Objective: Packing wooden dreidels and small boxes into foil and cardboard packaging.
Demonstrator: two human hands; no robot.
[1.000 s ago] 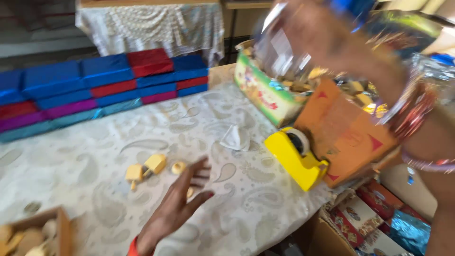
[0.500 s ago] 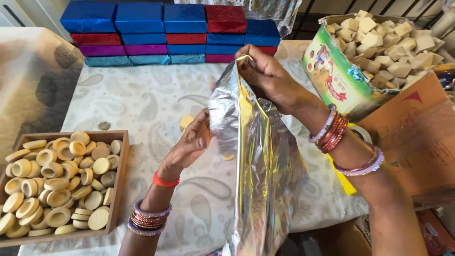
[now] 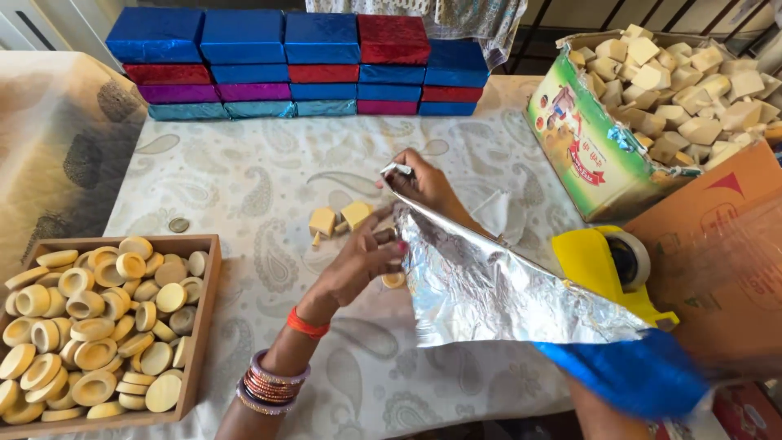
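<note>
A table covered in a pale paisley-patterned cloth (image 3: 244, 187) fills the view from above, with bare cloth open across its middle and left between the things at its edges. Along the far edge stands a row of shiny rectangular boxes wrapped in blue, red and purple foil (image 3: 297, 61), stacked three high. At the right edge an open green cardboard carton (image 3: 586, 155) brims with pale tan blocks, and an orange cardboard box (image 3: 717, 269) sits just in front of it. At the left near corner, a shallow wooden tray (image 3: 205, 301) holds many round cream-coloured rings and discs. A large crinkled sheet of silver foil with a blue reverse side (image 3: 497, 285) slopes from the table's centre down toward the near right edge, covering part of a yellow tape dispenser (image 3: 607, 265). The right hand (image 3: 423, 183) pinches the sheet's top corner between closed fingers. The left hand (image 3: 366, 257), bangles on its wrist, grips the sheet's left edge, fingers curled shut on it. Just beside both hands, two small tan cubes (image 3: 338, 218) lie on the cloth. A small coin (image 3: 178, 225) lies well apart, near the tray.
</note>
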